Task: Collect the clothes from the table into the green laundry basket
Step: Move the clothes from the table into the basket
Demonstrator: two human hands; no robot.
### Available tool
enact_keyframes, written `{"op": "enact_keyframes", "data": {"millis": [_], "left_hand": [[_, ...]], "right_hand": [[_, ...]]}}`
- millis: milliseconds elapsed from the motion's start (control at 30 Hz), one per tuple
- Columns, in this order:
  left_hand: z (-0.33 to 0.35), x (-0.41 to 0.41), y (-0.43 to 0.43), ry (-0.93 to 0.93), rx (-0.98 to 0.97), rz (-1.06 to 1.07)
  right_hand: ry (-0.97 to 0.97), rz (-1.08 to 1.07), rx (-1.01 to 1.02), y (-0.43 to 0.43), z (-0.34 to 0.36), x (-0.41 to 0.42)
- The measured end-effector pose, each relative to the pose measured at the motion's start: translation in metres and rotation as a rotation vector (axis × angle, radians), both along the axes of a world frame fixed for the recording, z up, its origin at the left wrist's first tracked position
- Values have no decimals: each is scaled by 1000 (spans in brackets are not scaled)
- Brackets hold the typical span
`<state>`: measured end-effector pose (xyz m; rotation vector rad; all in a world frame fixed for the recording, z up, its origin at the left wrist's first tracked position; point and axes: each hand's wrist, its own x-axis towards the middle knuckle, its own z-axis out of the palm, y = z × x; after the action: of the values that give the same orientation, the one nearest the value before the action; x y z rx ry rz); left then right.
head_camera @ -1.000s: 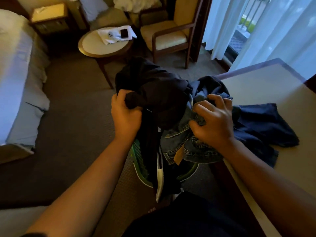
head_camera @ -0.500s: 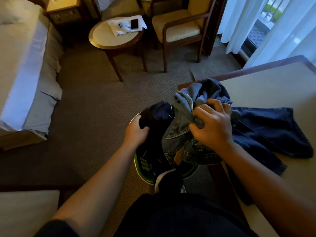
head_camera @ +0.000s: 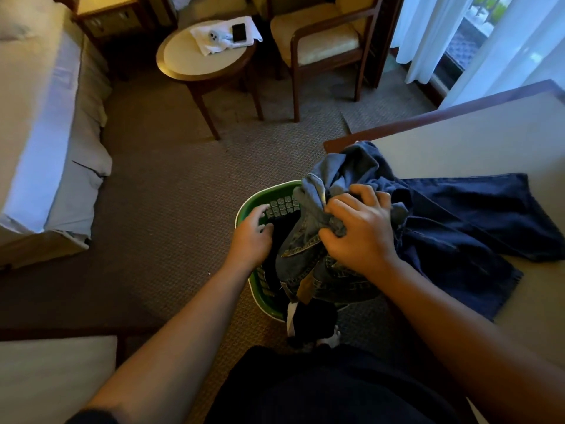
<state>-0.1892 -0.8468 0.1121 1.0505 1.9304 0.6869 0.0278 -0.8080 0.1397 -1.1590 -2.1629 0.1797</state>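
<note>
Fingers (head_camera: 260, 214) of the left hand (head_camera: 253, 238) had released the black garment (head_camera: 276, 250) into the green laundry basket (head_camera: 244, 209); right hand (head_camera: 358, 238) still clenched the jeans (head_camera: 304, 258), navy garment (head_camera: 477, 218) remained on the table (head_camera: 464, 139).

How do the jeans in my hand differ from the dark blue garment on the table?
The jeans are faded denim with tan stitching; the dark blue garment is plain deep navy. The jeans are bunched in the right hand over the green basket; the garment lies spread on the table. Both are blue clothes.
</note>
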Motion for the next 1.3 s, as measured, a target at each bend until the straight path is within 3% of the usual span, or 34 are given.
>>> {"op": "enact_keyframes", "data": {"millis": [233, 467, 667, 1067, 1300], "left_hand": [[6, -27, -19, -94, 161, -115], [4, -70, -36, -89, 173, -209], [-6, -89, -50, -127, 117, -269], [-31, -57, -46, -41, 78, -510], [-40, -38, -49, -12, 43, -605]], "right_hand": [[-14, -47, -34, -42, -13, -57], [-73, -182, -49, -56, -38, -105], [-349, -197, -476, -46, -76, -119], [-165, -375, -471, -102, -85, -83], [-66, -413, -578, -132, -105, -74]]}}
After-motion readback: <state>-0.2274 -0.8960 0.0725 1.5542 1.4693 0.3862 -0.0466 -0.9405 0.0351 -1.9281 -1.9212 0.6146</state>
